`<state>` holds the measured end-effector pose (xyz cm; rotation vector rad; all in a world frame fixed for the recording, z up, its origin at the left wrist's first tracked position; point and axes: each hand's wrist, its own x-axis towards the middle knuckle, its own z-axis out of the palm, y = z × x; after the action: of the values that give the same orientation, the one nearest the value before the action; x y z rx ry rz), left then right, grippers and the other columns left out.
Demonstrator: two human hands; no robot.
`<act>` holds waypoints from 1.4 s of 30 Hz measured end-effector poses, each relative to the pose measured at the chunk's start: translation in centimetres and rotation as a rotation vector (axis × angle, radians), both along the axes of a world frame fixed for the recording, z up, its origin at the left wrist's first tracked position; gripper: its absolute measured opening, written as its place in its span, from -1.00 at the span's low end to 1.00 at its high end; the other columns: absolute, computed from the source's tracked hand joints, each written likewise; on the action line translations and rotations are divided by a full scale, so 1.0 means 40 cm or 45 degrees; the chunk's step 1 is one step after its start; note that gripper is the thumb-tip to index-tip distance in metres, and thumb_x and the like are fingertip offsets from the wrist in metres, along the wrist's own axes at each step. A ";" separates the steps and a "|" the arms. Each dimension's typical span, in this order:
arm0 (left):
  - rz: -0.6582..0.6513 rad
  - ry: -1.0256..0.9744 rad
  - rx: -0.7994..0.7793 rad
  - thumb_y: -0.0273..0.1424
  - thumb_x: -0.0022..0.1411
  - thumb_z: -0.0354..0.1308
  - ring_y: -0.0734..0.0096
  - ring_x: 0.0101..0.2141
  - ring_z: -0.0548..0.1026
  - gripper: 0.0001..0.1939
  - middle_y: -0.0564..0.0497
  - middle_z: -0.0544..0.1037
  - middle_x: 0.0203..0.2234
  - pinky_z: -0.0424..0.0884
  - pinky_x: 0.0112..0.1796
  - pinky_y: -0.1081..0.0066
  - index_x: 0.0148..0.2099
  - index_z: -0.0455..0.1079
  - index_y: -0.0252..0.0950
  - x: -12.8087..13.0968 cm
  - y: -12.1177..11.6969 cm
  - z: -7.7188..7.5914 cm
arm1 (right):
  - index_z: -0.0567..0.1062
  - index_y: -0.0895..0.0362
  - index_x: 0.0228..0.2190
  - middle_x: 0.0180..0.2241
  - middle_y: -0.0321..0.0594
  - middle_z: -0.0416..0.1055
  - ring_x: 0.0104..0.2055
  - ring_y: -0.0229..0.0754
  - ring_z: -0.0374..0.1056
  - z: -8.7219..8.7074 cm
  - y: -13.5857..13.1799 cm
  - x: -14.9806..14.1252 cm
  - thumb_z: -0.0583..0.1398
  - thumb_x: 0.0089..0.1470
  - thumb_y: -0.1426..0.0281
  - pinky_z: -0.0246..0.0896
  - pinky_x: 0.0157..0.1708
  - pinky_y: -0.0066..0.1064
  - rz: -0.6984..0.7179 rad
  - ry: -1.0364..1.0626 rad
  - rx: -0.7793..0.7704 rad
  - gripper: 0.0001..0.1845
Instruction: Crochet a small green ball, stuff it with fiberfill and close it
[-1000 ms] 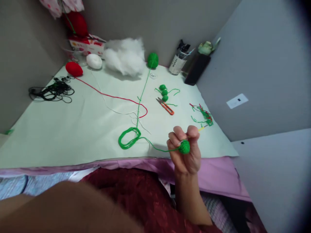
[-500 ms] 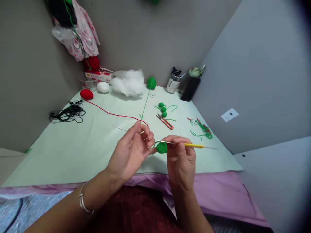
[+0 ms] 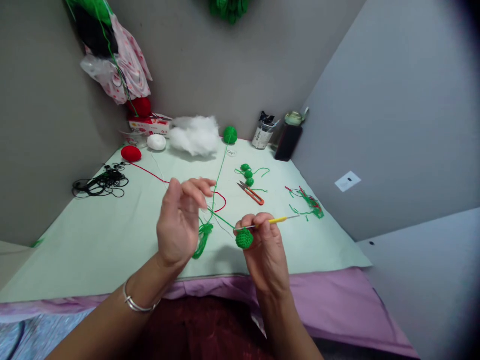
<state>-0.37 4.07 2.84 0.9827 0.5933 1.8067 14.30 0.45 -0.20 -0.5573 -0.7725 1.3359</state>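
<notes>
My right hand (image 3: 267, 255) pinches a yellow-handled crochet hook (image 3: 277, 220) and a small round green crocheted piece (image 3: 244, 239). The hook's metal tip lies along the top of the piece. Green yarn (image 3: 224, 220) stretches from the piece up to the left, to a crossing of strands by my left hand (image 3: 180, 222). That hand is raised, fingers apart and slightly blurred, with no grip on the yarn visible. Beneath its fingertips lies a loose bundle of green yarn (image 3: 203, 241), beside a curve of red yarn (image 3: 221, 200).
Orange thread snips (image 3: 252, 194) and small green crocheted balls (image 3: 248, 174) lie beyond my hands. Yarn scraps (image 3: 311, 204) are at right, black cords (image 3: 103, 181) at left. Along the back stand white stuffing (image 3: 195, 137), a green yarn ball (image 3: 230, 135), a pen cup (image 3: 262, 136) and a bottle (image 3: 290, 135).
My left hand has moved left, away from the crocheted piece, and its fingers have spread. The green yarn bundle now shows. My right hand has shifted slightly left with hook and piece.
</notes>
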 end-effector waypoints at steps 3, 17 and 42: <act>0.151 0.819 0.367 -0.10 0.54 -0.07 0.03 0.30 0.33 -0.40 -0.03 0.68 -0.11 -0.43 0.43 -0.01 -0.49 0.57 -0.12 -0.016 0.000 -0.048 | 0.63 -0.01 -0.35 -0.38 -0.33 0.55 -0.31 -0.27 0.45 -0.008 0.001 -0.002 0.40 0.17 0.16 0.33 -0.26 -0.43 -0.043 -0.022 -0.010 -0.82; -0.625 0.362 -0.347 -0.32 0.28 0.41 0.31 -0.06 0.42 -0.60 0.05 0.58 -0.12 0.34 0.03 0.36 0.16 0.59 0.03 -0.001 -0.091 -0.097 | 0.68 -0.03 -0.31 -0.30 -0.30 0.63 -0.38 -0.30 0.32 -0.041 -0.013 -0.006 0.32 0.28 0.25 0.25 -0.32 -0.44 -0.271 -0.275 0.106 -0.87; -0.681 0.239 -0.471 -0.36 0.21 0.44 0.30 -0.12 0.45 -0.47 0.03 0.50 -0.24 0.37 0.04 0.30 0.23 0.53 -0.12 -0.001 -0.089 -0.092 | 0.67 0.01 -0.32 -0.30 -0.27 0.62 -0.38 -0.29 0.33 -0.051 -0.014 -0.006 0.34 0.23 0.22 0.24 -0.31 -0.41 -0.249 -0.270 -0.037 -0.85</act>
<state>-0.40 0.52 -0.85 0.9471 0.6736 1.0960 14.07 -0.11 -2.26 -0.7863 -0.8489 1.1205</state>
